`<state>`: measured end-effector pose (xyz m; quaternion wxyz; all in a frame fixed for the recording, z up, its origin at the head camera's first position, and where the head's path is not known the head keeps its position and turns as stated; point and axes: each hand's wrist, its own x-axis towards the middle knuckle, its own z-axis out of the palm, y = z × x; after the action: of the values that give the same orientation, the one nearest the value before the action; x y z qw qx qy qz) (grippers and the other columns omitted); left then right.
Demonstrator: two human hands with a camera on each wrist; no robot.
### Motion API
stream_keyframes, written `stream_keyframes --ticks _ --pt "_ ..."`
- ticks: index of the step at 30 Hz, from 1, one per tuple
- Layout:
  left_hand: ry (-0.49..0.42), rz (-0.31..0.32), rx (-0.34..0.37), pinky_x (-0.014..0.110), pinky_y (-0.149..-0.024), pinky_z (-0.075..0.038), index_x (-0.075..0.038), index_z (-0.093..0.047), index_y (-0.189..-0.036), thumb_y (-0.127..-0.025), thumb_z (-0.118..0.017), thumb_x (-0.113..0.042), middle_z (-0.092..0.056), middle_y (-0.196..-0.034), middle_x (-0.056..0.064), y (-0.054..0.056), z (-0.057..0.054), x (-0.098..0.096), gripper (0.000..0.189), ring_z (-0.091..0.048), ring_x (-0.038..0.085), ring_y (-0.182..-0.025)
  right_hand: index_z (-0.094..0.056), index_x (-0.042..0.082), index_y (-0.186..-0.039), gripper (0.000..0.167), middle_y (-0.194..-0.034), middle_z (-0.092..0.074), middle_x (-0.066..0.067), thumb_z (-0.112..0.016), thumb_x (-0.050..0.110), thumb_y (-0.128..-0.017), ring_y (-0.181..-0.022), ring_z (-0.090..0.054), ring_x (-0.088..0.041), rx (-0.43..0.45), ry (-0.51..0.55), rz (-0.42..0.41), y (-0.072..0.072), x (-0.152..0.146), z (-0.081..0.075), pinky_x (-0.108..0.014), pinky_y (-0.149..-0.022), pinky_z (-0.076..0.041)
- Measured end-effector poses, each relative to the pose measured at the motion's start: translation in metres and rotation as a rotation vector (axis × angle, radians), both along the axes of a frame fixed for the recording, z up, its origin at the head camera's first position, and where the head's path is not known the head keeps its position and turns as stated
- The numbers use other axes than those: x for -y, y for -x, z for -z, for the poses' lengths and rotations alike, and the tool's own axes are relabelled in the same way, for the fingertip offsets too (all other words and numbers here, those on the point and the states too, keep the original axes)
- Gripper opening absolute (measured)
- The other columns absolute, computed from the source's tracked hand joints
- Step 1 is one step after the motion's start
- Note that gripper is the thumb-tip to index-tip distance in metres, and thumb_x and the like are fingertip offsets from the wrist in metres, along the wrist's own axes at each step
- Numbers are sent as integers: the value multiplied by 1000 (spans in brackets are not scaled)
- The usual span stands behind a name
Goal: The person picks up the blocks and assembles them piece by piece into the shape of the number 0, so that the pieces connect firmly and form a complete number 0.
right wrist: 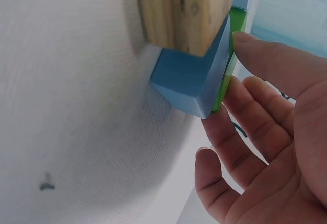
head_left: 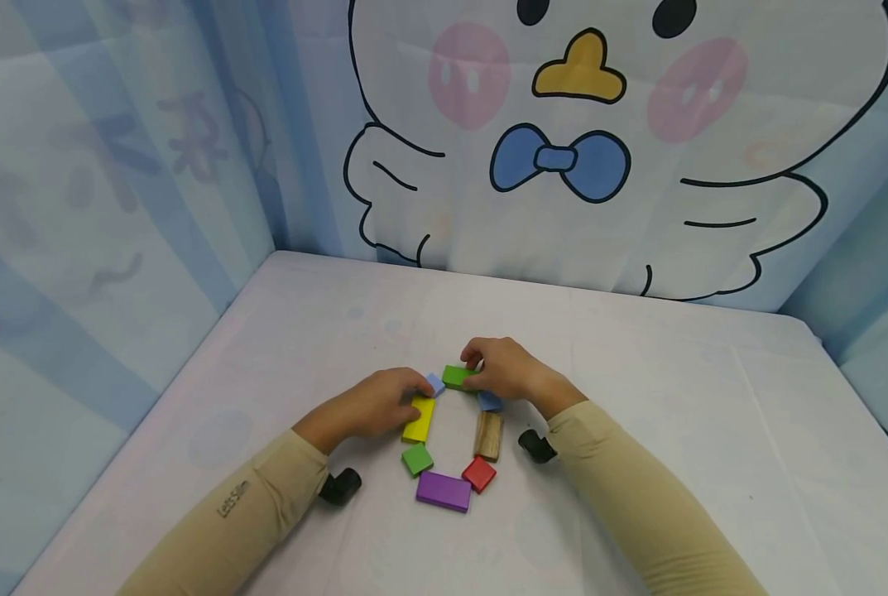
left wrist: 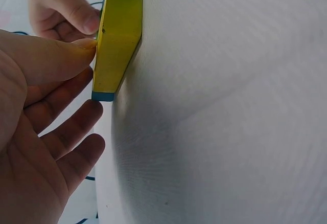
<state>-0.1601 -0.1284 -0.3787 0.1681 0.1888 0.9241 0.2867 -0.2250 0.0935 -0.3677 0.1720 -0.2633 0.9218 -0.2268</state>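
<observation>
My left hand (head_left: 375, 401) lies over the upper left of a ring of blocks. Its thumb touches the yellow block (head_left: 417, 420), and its relaxed fingertips are right at a small light-blue block (head_left: 434, 385). At the ring's far side my right hand (head_left: 509, 368) pinches a green block (head_left: 454, 377) between thumb and fingers. Just below that hand sits a darker blue block (right wrist: 181, 83), against the end of a plain wooden block (right wrist: 186, 14). In the left wrist view, the yellow block (left wrist: 118, 40) partly hides the blue one behind it.
A small green block (head_left: 417, 459), a purple block (head_left: 444, 492) and a red block (head_left: 479, 474) form the near part of the ring. They lie on a white-covered table (head_left: 637, 397). Behind it hangs a curtain (head_left: 563, 240) with a cartoon print.
</observation>
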Motion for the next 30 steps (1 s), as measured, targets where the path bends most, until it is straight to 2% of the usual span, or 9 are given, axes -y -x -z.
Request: stream_keyframes --ticks 30 --pt "-12 11 -1 44 -112 -38 -8 -66 -125 -95 -68 -6 -59 -134 8 -1 -1 1 30 -50 26 -130 -62 4 -122 34 -112 -67 -7 -71 19 -94 -97 -61 -19 0 -8 5 -3 1 -2 -37 -91 -51"
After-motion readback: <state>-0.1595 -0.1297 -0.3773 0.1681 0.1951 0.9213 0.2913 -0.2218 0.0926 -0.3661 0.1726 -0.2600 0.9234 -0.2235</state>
